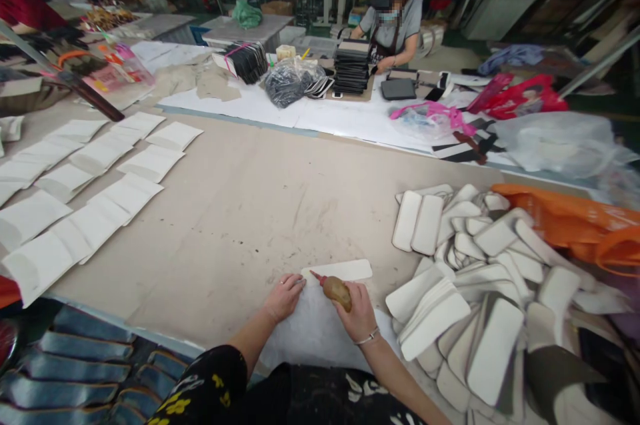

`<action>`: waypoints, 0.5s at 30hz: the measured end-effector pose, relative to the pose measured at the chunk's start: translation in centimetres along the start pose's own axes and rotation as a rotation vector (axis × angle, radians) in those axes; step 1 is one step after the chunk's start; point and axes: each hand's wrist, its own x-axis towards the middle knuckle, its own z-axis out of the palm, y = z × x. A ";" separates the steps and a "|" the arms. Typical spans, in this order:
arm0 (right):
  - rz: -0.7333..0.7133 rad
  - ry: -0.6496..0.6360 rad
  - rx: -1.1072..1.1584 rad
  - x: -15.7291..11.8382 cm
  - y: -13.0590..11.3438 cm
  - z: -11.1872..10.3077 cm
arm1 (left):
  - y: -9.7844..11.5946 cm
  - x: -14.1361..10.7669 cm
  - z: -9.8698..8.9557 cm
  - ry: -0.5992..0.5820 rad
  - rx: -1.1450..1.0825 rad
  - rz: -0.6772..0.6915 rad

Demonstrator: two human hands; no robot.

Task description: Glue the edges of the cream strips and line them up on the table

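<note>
My right hand [361,315] is wrapped round a small brown glue bottle [337,293] with a pointed red nozzle. The nozzle is tilted down to the left, its tip at the left part of a flat white strip with rounded corners [353,269]. At that strip's left end are the closed fingers of my left hand [285,295], pinching or pressing its edge. The strip lies flat on the brown-covered table [240,211]. Between my forearms, a thin whitish sheet [310,331] hangs over the table's near edge.
White rounded pieces [435,311] are heaped at the right, beside an orange bag [575,218]. Overlapping white panels [100,211] lie in rows at the left. Across the table a co-worker [395,18] sits behind stacked dark pieces [351,68]. Blue-grey pieces [75,365] lie below, front left.
</note>
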 end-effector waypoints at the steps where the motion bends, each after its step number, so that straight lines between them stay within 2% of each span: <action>1: 0.015 0.002 -0.009 -0.1 0.2 -0.2 | 0.0 0.0 0.0 0.003 0.003 0.000; 15: 0.208 0.139 -0.150 -1.1 4.0 -4.8 | -0.4 0.0 0.5 0.036 0.007 0.018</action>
